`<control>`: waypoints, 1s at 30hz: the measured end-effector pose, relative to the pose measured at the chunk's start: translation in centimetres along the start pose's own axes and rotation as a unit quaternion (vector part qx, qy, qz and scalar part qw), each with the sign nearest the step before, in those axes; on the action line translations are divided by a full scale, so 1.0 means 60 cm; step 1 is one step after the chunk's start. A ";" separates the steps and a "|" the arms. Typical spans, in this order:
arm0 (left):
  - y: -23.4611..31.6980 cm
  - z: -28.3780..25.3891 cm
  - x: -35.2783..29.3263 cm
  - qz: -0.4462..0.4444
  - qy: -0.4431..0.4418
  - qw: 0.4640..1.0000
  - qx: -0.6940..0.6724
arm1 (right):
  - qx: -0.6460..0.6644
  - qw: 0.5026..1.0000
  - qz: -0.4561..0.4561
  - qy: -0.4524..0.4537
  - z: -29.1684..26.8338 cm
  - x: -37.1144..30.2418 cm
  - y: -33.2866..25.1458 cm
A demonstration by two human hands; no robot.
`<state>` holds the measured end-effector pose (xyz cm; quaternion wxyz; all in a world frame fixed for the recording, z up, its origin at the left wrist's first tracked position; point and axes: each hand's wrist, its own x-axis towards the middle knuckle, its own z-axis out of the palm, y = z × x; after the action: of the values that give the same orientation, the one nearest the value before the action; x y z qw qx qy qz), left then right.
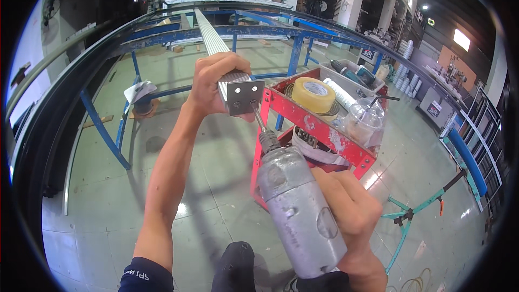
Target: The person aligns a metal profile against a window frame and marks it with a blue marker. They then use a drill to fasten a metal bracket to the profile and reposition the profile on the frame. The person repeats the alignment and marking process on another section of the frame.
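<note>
My left hand (219,78) is wrapped round the near end of a long ribbed metal profile (208,32), which stretches away over the blue frame. A dark square plate (244,97) with several holes covers that end; two of its upper holes show bright. In my right hand (348,200) is a worn silver power screwdriver (297,211), its body slanting up and to the left. The bit (259,118) reaches the plate's lower right hole. Whether a screw sits under the tip is too small to tell.
Close on the right stands a red cart (311,121) carrying a roll of yellowish tape (313,94), a plastic bag (367,119) and a grey bin with cordless drills (354,73). A blue metal frame (294,54) spans behind. A green stand (405,213) is at lower right.
</note>
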<state>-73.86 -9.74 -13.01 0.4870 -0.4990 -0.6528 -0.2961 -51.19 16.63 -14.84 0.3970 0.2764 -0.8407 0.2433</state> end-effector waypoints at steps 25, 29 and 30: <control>0.001 0.006 0.005 0.032 0.018 0.999 0.019 | 0.049 0.997 0.041 -0.052 -0.040 0.039 -0.025; 0.006 0.008 0.001 0.015 0.026 0.999 0.019 | 0.067 0.996 0.038 -0.047 -0.037 0.038 -0.028; 0.008 0.007 0.003 0.013 0.025 0.999 0.019 | 0.069 0.996 0.039 -0.042 -0.037 0.039 -0.029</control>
<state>-73.57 -9.17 -13.04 0.5166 -0.4904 -0.6392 -0.2900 -50.10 16.10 -11.41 0.3314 0.2804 -0.8481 0.3039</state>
